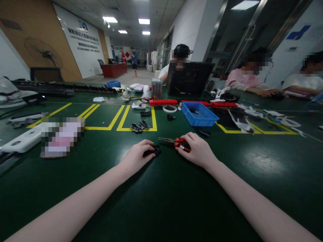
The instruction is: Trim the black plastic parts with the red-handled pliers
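Note:
My left hand is closed around a small black plastic part low over the green table, its fingers and thumb covering much of it. Red-handled needle-nose pliers are in my right hand, with the fingers wrapped on the grips. The pliers' narrow jaws point left, just above and apart from the black part. Beyond my hands, several similar black parts lie inside a yellow taped outline. Another black piece rests in front of the blue bin.
A blue plastic bin holds some dark pieces. Behind it run red power strips near a metal power supply box and loose cables. A white power strip lies at left. Co-workers sit across the table, one behind a black computer case.

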Action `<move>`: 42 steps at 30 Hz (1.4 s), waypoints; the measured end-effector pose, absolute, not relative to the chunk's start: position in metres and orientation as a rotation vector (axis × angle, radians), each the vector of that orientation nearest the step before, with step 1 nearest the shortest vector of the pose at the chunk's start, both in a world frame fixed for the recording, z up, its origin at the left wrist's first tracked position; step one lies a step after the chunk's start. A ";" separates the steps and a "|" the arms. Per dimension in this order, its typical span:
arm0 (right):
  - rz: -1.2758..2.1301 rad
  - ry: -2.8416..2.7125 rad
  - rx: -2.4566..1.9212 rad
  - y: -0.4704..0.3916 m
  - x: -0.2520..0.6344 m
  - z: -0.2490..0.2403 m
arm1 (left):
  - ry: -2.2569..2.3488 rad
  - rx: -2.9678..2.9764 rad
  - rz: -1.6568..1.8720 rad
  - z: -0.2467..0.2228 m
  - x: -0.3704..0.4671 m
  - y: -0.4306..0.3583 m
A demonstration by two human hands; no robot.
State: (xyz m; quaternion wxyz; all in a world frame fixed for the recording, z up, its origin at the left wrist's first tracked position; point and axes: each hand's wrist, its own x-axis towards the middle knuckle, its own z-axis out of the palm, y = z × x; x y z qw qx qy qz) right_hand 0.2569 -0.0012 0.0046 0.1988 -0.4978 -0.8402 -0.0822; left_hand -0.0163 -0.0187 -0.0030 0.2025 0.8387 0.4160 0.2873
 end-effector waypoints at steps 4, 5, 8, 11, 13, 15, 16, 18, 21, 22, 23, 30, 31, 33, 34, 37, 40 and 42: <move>-0.240 -2.308 -1.349 -0.007 0.261 0.007 | 1.138 2.305 0.791 -0.001 -0.015 -0.021; -0.233 -2.304 -1.337 -0.008 0.261 0.008 | 1.134 2.303 0.790 -0.001 -0.015 -0.021; -0.223 -2.313 -1.281 -0.012 0.261 0.009 | 1.133 2.302 0.793 -0.002 -0.015 -0.021; -0.208 -2.340 -1.202 -0.014 0.260 0.010 | 1.125 2.302 0.810 -0.004 -0.016 -0.020; -0.201 -2.365 -1.159 -0.015 0.260 0.009 | 1.114 2.299 0.816 -0.004 -0.016 -0.020; -0.203 -2.381 -1.136 -0.016 0.261 0.009 | 1.114 2.294 0.814 -0.005 -0.016 -0.020; -0.206 -2.384 -1.132 -0.016 0.261 0.008 | 1.117 2.292 0.811 -0.005 -0.015 -0.020; -0.206 -2.385 -1.129 -0.016 0.263 0.008 | 1.116 2.297 0.798 -0.004 -0.015 -0.020; -0.204 -2.383 -1.123 -0.015 0.263 0.008 | 1.093 2.320 0.774 -0.004 -0.015 -0.021; -0.202 -2.384 -1.119 -0.015 0.262 0.008 | 1.085 2.326 0.770 -0.003 -0.015 -0.021; -0.199 -2.386 -1.116 -0.015 0.262 0.009 | 1.079 2.329 0.768 -0.003 -0.015 -0.020; -0.183 -2.386 -1.128 -0.019 0.259 0.012 | 1.034 2.274 0.810 -0.006 -0.015 -0.017; -0.182 -2.388 -1.126 -0.019 0.259 0.013 | 1.031 2.268 0.819 -0.005 -0.015 -0.017; -0.176 -2.395 -1.122 -0.019 0.259 0.012 | 1.037 2.256 0.839 -0.004 -0.014 -0.018; -0.170 -2.402 -1.120 -0.019 0.259 0.012 | 1.043 2.250 0.847 -0.003 -0.014 -0.019; -0.160 -2.417 -1.108 -0.018 0.260 0.010 | 1.041 2.240 0.851 0.000 -0.015 -0.020; -0.159 -2.408 -1.099 -0.015 0.261 0.008 | 1.018 2.250 0.844 0.000 -0.017 -0.019; -0.174 -2.414 -1.087 -0.014 0.261 0.008 | 1.012 2.254 0.855 0.000 -0.017 -0.019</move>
